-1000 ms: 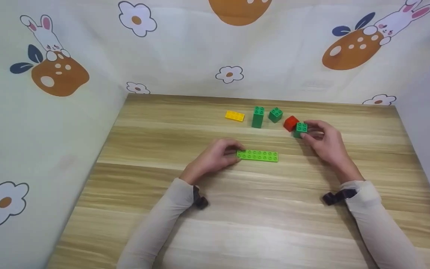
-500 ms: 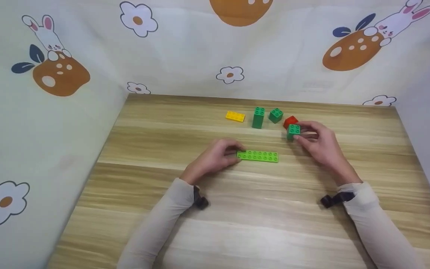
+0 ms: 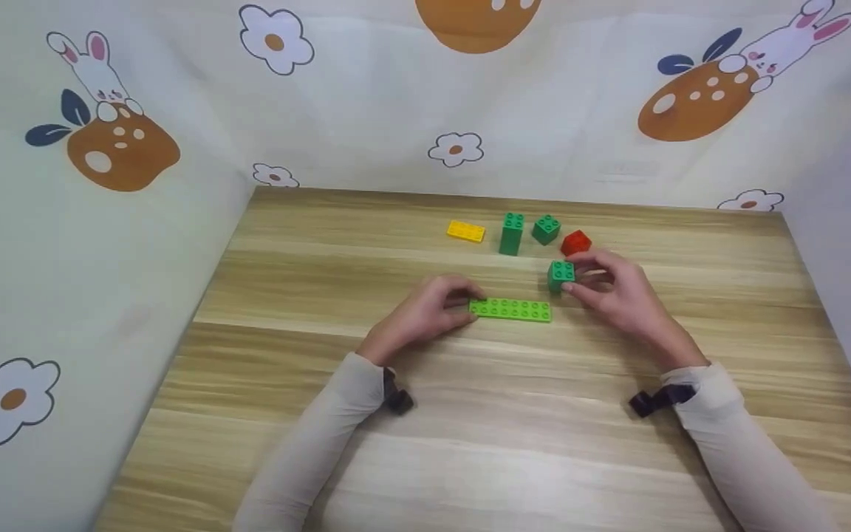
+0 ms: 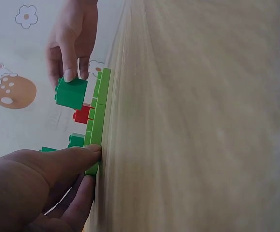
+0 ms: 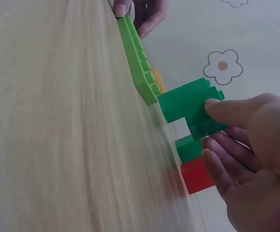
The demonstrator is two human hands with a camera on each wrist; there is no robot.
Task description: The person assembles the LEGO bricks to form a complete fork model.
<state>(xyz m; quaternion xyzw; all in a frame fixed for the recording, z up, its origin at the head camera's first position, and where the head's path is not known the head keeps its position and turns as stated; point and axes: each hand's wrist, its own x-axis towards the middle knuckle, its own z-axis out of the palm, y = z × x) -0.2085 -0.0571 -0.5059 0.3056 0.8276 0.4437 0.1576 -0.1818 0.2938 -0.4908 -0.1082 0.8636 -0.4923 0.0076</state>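
L hand pinches lime plate, R hand grips green block; prob. placing step, next likely needs aligning w/ lime plate

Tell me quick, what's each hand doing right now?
Left hand: holding one end of the long light green brick.
Right hand: holding a green block.

Passage is offered over the near table between the sleeves; farther on, it is barred by the light-green plate, the left hand, the held green brick and the far row of bricks.
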